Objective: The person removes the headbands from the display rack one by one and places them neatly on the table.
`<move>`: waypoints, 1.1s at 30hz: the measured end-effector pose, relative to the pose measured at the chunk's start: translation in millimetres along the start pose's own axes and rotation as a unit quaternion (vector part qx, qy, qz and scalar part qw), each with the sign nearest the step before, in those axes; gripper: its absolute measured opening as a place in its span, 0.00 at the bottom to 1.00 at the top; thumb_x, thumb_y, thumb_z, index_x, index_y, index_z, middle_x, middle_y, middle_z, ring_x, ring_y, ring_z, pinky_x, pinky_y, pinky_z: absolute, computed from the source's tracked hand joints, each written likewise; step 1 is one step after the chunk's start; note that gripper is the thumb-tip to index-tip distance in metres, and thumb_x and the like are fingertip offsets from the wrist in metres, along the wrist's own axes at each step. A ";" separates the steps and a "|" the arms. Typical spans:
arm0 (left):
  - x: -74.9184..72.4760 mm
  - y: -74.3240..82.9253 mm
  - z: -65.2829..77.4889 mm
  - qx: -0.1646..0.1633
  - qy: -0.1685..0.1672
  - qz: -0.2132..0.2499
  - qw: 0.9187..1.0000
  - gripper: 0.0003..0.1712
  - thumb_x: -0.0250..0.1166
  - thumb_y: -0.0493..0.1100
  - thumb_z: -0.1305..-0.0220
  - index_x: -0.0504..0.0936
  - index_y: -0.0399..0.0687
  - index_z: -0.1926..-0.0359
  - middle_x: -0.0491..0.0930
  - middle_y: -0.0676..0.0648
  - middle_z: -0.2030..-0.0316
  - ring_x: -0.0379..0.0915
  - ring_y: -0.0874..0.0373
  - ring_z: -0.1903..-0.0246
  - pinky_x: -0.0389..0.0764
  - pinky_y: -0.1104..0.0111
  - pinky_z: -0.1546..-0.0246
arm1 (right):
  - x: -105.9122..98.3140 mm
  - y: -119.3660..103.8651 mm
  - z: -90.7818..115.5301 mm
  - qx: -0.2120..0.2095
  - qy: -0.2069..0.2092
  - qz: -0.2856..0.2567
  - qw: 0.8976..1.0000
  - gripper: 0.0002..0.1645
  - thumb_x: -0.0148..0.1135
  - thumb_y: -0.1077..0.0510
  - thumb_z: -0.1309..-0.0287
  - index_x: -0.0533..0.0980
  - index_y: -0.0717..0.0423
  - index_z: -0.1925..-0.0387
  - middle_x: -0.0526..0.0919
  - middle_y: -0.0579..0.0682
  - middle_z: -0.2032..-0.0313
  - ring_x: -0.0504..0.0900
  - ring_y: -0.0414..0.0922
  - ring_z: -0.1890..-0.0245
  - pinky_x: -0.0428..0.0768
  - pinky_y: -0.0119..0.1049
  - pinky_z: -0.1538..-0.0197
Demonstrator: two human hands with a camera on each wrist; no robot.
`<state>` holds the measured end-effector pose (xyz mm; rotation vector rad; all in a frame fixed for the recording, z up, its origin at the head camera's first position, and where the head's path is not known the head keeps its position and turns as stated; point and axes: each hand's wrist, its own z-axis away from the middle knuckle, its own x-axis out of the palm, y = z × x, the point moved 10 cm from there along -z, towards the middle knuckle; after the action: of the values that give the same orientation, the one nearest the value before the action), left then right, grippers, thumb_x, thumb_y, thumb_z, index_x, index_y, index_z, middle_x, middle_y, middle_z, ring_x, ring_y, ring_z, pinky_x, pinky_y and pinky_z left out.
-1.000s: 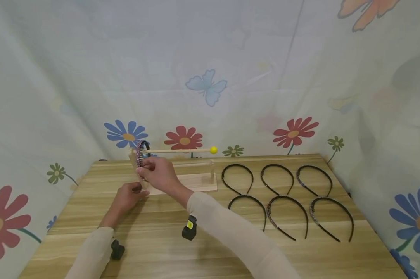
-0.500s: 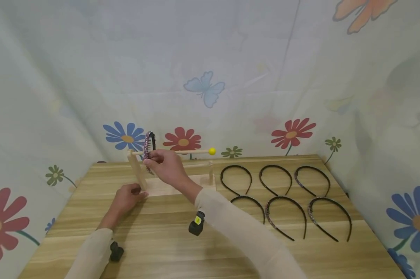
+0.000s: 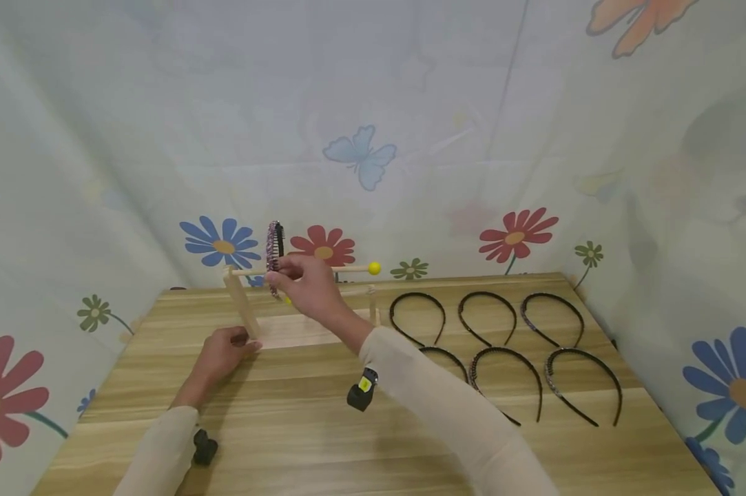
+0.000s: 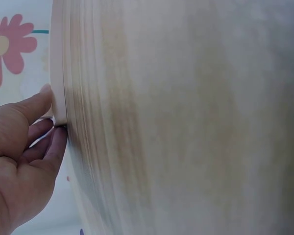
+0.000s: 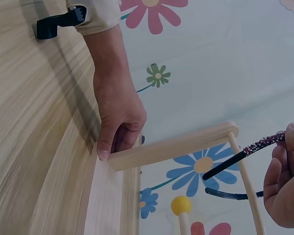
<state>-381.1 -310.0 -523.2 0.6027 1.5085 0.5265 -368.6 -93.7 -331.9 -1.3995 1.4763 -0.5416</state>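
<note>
My right hand point(image 3: 313, 286) pinches a black toothed headband point(image 3: 273, 246) studded with pink and purple stones, held upright at the upper rod of a wooden rack point(image 3: 301, 329). In the right wrist view the beaded headband point(image 5: 259, 144) has its two ends on either side of the rod point(image 5: 246, 186). My left hand point(image 3: 220, 353) grips the left end of the rack's base near the upright point(image 3: 239, 303). Seen from the left wrist, that hand point(image 4: 27, 161) has its thumb on one face of the base point(image 4: 59, 73) and fingers at its end.
Several black headbands lie in two rows on the right of the table, such as a back one point(image 3: 419, 295) and a front one point(image 3: 505, 350). A yellow ball point(image 3: 375, 268) caps the upper rod's right end. Floral cloth point(image 3: 373, 83) stands behind the table.
My right hand has moved right and upward with the headband, away from the rack's left upright. My left hand has stayed on the base.
</note>
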 end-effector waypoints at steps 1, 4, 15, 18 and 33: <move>0.2 0.4 0.1 0.001 -0.001 0.000 1.000 0.27 0.68 0.43 0.30 0.77 0.26 0.39 0.80 0.28 0.44 0.78 0.34 0.42 0.79 0.44 0.43 | -1.7 -0.1 0.5 0.001 -0.001 -0.002 1.000 0.13 0.70 0.52 0.35 0.86 0.55 0.55 0.89 0.44 0.63 0.83 0.31 0.63 0.81 0.25 0.62; 0.3 1.2 0.4 0.002 -0.002 -0.001 1.000 0.27 0.67 0.43 0.30 0.77 0.26 0.39 0.80 0.28 0.43 0.78 0.34 0.42 0.79 0.44 0.43 | -7.8 -1.1 2.6 0.005 0.001 -0.002 1.000 0.13 0.70 0.53 0.36 0.86 0.55 0.53 0.89 0.45 0.62 0.84 0.32 0.62 0.81 0.25 0.62; -1.0 2.5 1.4 0.014 0.001 -0.002 1.000 0.26 0.68 0.42 0.31 0.78 0.25 0.41 0.81 0.28 0.45 0.78 0.34 0.43 0.80 0.44 0.44 | -35.7 -4.6 10.1 0.004 0.012 -0.007 1.000 0.14 0.70 0.55 0.36 0.86 0.57 0.53 0.87 0.48 0.60 0.85 0.37 0.62 0.82 0.27 0.64; -0.7 3.0 1.5 0.021 0.001 0.000 1.000 0.26 0.69 0.42 0.31 0.78 0.24 0.41 0.81 0.28 0.45 0.79 0.34 0.44 0.81 0.45 0.45 | -43.7 -4.2 12.2 -0.003 0.013 -0.007 1.000 0.13 0.70 0.54 0.36 0.86 0.56 0.53 0.88 0.47 0.60 0.85 0.37 0.63 0.82 0.28 0.64; -1.4 3.3 2.3 0.035 0.006 0.014 0.999 0.26 0.69 0.42 0.32 0.78 0.24 0.42 0.82 0.27 0.47 0.81 0.34 0.46 0.83 0.47 0.48 | -94.1 3.2 23.7 -0.032 0.044 0.001 0.999 0.12 0.68 0.57 0.34 0.86 0.60 0.53 0.89 0.53 0.63 0.86 0.45 0.64 0.84 0.32 0.63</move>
<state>-378.6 -308.5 -520.0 0.6766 1.5373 0.5012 -364.6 1.2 -311.8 -1.4396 1.5762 -0.5654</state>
